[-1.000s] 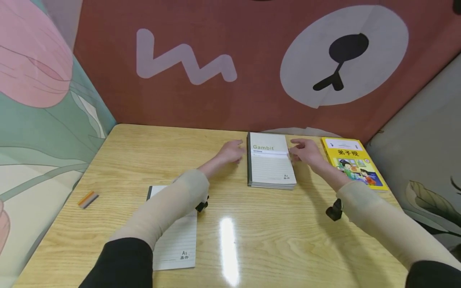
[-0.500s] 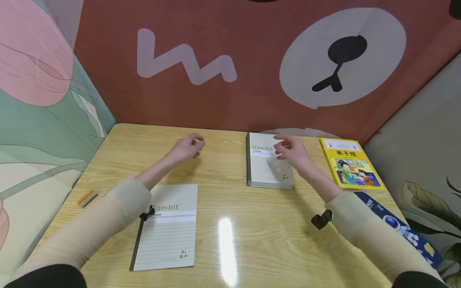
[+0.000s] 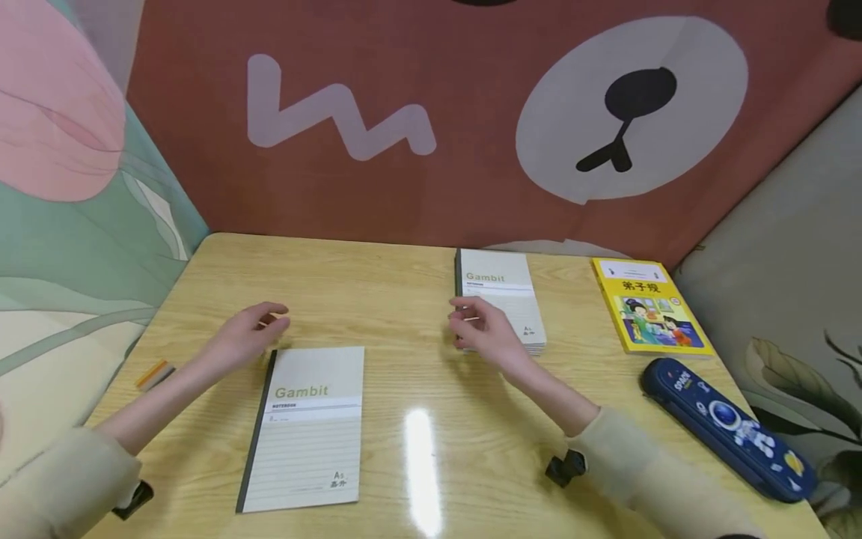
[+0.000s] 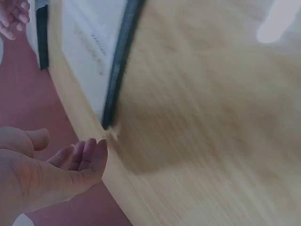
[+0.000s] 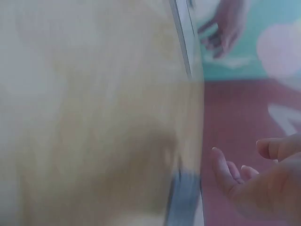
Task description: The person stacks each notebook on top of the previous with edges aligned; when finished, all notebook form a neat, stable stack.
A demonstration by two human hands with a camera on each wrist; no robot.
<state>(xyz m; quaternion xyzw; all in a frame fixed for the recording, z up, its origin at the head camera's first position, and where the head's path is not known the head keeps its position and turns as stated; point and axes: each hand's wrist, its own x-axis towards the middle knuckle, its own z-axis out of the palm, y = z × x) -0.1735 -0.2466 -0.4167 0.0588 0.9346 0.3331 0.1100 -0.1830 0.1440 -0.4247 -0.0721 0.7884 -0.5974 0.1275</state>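
Observation:
My left hand [image 3: 242,337] hovers beyond the upper left corner of a single Gambit notebook [image 3: 306,449], its fingers loosely bent around nothing. That notebook has a pale lined cover and a dark spine, and it lies flat on the near left of the table. In the left wrist view, the fingertips [image 4: 101,148] appear just off the notebook's corner. My right hand [image 3: 488,333] hangs in front of a neat stack of matching notebooks [image 3: 505,284], covering its lower left part. Its fingers are relaxed and hold nothing; the right wrist view shows them above the tabletop.
A yellow picture-cover book [image 3: 653,307] lies at the back right. Nearer sits a dark blue space-themed pencil case [image 3: 730,430] along the right edge. A small orange and grey item [image 3: 155,374] lies at the left. Printed walls border the wooden table [image 3: 384,299].
Both hands have drawn away from the notebook stack. The left moved left and nearer, uncovering the single notebook; the right passed leftward over the stack and nearer. The pencil case is now uncovered.

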